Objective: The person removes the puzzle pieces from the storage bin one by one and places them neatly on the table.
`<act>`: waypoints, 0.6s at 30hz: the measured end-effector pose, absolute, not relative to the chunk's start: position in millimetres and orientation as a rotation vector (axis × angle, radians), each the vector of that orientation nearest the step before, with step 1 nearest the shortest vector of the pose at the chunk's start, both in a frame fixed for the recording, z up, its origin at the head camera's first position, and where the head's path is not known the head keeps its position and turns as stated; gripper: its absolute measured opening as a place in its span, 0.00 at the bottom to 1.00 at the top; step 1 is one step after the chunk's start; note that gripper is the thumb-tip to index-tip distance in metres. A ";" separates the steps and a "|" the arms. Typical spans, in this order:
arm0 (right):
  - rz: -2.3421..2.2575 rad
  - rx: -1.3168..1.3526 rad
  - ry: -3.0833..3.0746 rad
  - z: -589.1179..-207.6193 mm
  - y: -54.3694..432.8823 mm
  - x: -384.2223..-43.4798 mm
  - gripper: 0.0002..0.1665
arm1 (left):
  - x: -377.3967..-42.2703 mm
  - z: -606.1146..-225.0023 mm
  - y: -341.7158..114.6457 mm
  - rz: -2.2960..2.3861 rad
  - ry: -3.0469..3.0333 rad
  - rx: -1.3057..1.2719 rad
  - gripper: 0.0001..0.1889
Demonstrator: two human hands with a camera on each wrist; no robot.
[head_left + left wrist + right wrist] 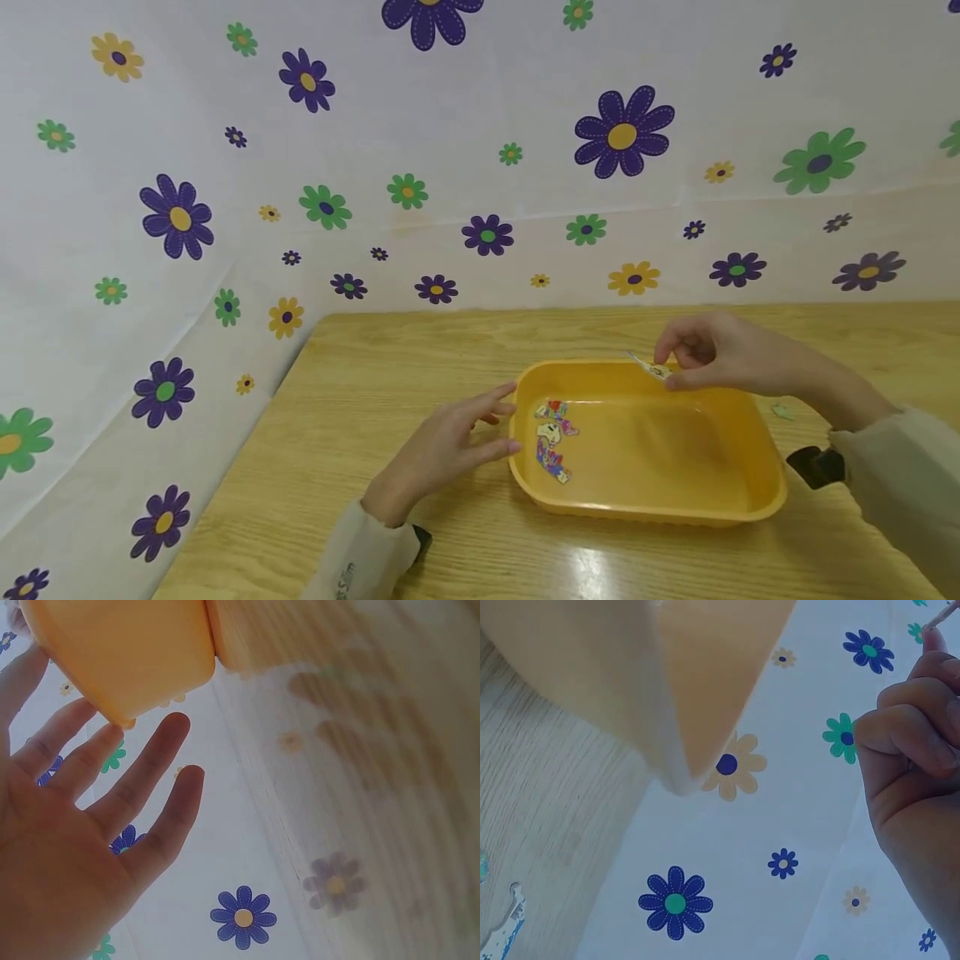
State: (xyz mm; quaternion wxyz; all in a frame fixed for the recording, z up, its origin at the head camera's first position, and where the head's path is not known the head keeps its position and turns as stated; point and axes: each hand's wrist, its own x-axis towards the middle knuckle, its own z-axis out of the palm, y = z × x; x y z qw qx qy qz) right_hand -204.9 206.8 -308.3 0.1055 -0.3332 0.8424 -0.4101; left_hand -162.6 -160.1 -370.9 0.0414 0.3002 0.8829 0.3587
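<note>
We had a grainy wood table (375,375), a rounded yellow tub (645,454) upon it! Left hand (450,433), fingers loosely spread, touched its left end; right hand (716,358), bent above its far side, pinched—past irregular, colourful pieces (550,432) inside—one thin, flat cutout (657,371)!

Wall (480,92): soft, pretty even light for me, the printed flowers (622,133) come out clear
Table (360,400): white glare patch down near me, so light seems to come from above
Yellow basin (630,467): shiny streak along the near side, soft-edged shadow on the floor below my right hand (712,358)
Colourful pieces (552,462): bright enough, but too small and mushy for detail
Left wrist cam: dimmer, my left hand (71,817) shaded, tabletop hazy with a ghostly flower reflection
Right wrist cam: cool bluish cast, basin rim blurry up close
</note>
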 end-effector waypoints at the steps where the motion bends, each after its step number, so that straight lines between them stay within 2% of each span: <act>1: -1.205 -0.970 2.489 -308.8 208.0 -204.3 0.09 | -162.5 -371.0 -160.1 1.102 2.701 0.918 0.35; 18: -1.191 -0.954 2.575 -316.3 224.0 -203.3 0.09 | -162.6 -370.6 -160.3 1.099 2.694 0.903 0.35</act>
